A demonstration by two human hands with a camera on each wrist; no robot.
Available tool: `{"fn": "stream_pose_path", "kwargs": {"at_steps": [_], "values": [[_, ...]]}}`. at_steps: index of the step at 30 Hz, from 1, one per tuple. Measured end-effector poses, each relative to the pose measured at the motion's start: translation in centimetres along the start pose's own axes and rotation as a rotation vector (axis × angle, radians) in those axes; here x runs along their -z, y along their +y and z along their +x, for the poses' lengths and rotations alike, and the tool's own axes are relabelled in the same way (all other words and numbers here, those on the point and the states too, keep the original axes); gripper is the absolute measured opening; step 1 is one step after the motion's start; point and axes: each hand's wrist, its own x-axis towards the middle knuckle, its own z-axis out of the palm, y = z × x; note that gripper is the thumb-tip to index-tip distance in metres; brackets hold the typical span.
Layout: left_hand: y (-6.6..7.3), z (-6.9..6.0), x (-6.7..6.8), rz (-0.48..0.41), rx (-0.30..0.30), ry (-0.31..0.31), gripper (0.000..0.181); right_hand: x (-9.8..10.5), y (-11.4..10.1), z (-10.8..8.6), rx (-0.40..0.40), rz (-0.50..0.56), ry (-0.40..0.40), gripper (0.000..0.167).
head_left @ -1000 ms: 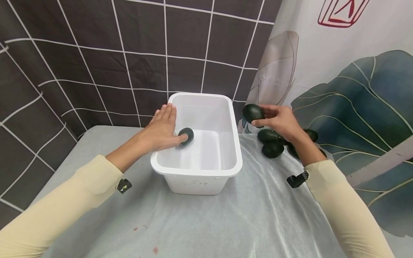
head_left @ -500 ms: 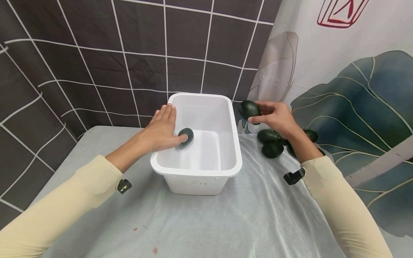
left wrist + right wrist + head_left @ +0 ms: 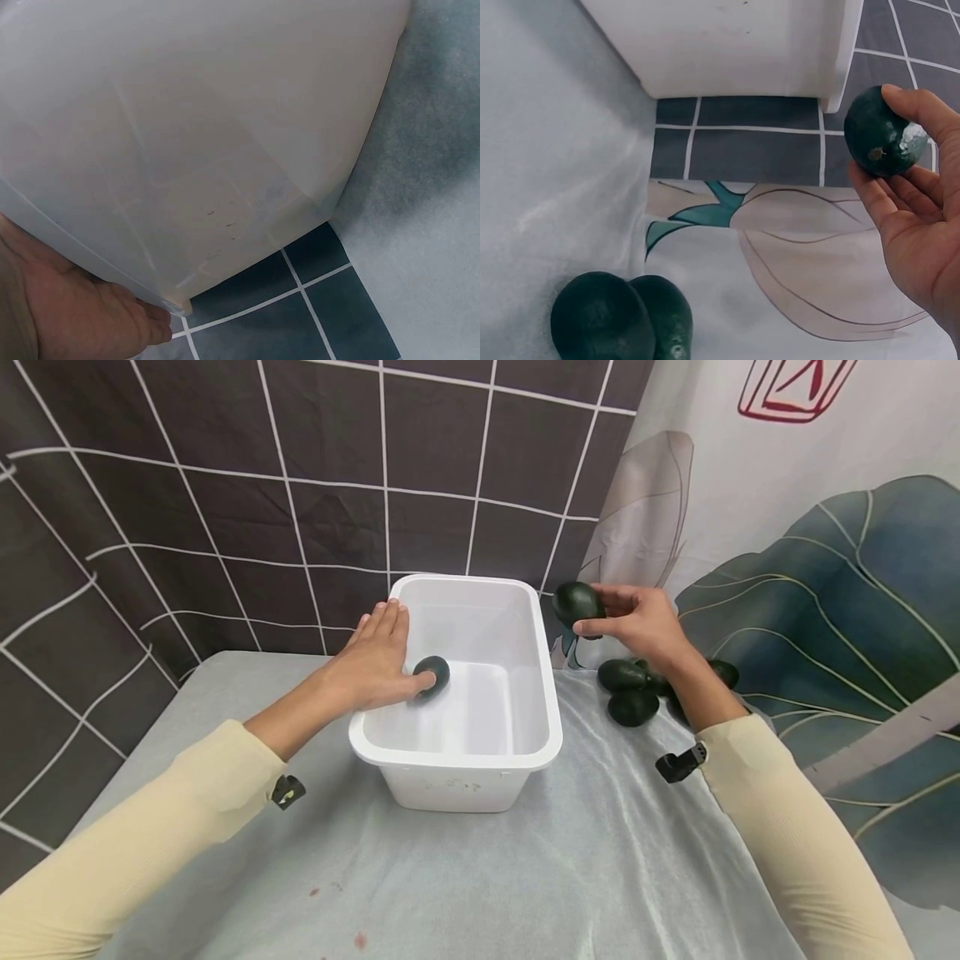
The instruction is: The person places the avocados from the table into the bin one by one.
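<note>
My left hand (image 3: pixel 369 667) lies along the left rim of a white plastic tub (image 3: pixel 459 760), fingers straight and together, thumb over the inside. By that thumb in the head view, a dark green avocado (image 3: pixel 432 677) sits within the tub; whether they touch I cannot tell. The left wrist view has the left hand (image 3: pixel 82 311) against the tub's outer wall (image 3: pixel 225 150). Right of the tub, my right hand (image 3: pixel 645 622) holds another avocado (image 3: pixel 577 603) between thumb and fingers, raised above the table. Its stem end shows beside the right hand (image 3: pixel 922 232) in the right wrist view.
Several more avocados (image 3: pixel 633 706) lie on the table right of the tub, partly hidden by my right forearm. A grey cloth (image 3: pixel 480 885) covers the table. Behind stand a dark grid-patterned sheet (image 3: pixel 330 527) and a white leaf-printed curtain (image 3: pixel 847 577).
My right hand, gripping its avocado, has shifted slightly left and up, nearer the tub's right rim. The left hand, the tub and the avocado in it have stayed put.
</note>
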Motion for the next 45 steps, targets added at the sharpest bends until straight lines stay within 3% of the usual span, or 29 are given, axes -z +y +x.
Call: {"fn": "stream_pose_path", "kwargs": {"at_steps": [13, 23, 35, 45], "values": [[0.0, 0.0, 0.0, 0.001, 0.002, -0.001, 0.112, -0.3, -1.6, 0.5, -0.006, -0.042, -0.002, 0.077], [0.0, 0.0, -0.1, 0.001, -0.001, -0.004, 0.112, -1.2, -2.6, 0.9, 0.042, -0.004, -0.024, 0.074], [0.0, 0.0, -0.1, 0.007, 0.0, -0.004, 0.112, -2.1, -3.5, 2.0, 0.051, -0.008, -0.077, 0.077], [-0.1, -0.1, 0.0, 0.005, -0.001, -0.003, 0.112, -3.2, -4.6, 2.8, 0.078, -0.029, -0.076, 0.075]]}}
